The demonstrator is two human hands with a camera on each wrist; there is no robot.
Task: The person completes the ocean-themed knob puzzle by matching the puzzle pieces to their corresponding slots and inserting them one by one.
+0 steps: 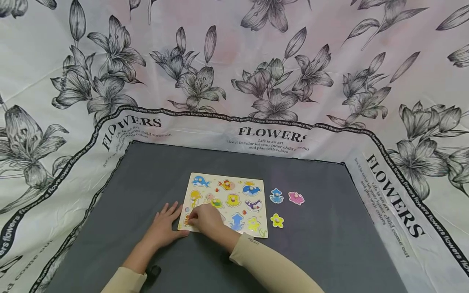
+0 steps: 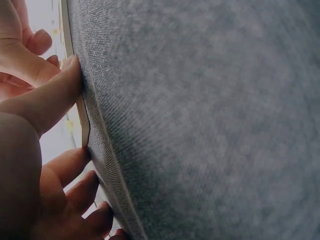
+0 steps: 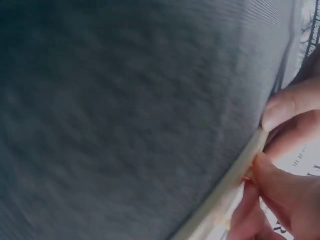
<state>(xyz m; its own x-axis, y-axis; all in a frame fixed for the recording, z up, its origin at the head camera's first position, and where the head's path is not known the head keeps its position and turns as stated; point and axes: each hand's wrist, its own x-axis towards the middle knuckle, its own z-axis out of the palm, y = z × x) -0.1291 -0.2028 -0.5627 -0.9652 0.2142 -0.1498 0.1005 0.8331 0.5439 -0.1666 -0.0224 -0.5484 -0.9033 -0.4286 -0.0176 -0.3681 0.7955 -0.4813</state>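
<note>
A wooden peg puzzle board (image 1: pixel 229 191) with sea-animal pieces lies on the grey cloth. My left hand (image 1: pixel 161 228) rests at its lower left corner, fingers spread, thumb against the near edge. The left wrist view shows that thumb (image 2: pixel 60 95) touching the board's edge. Over the board's lower left part, my right hand (image 1: pixel 207 219) pinches a small orange puzzle piece (image 1: pixel 186 220) at board level, mostly hidden by the fingers. In the right wrist view the thumb and finger close around an orange bit (image 3: pixel 248 173).
Right of the board lie a blue squid piece (image 1: pixel 276 196), a pink fish-like piece (image 1: pixel 296 198) and a yellow star piece (image 1: pixel 277 220). Flower-printed cloth (image 1: pixel 271 140) rises behind the grey surface. A dark object (image 1: pixel 154 272) shows by the left wrist.
</note>
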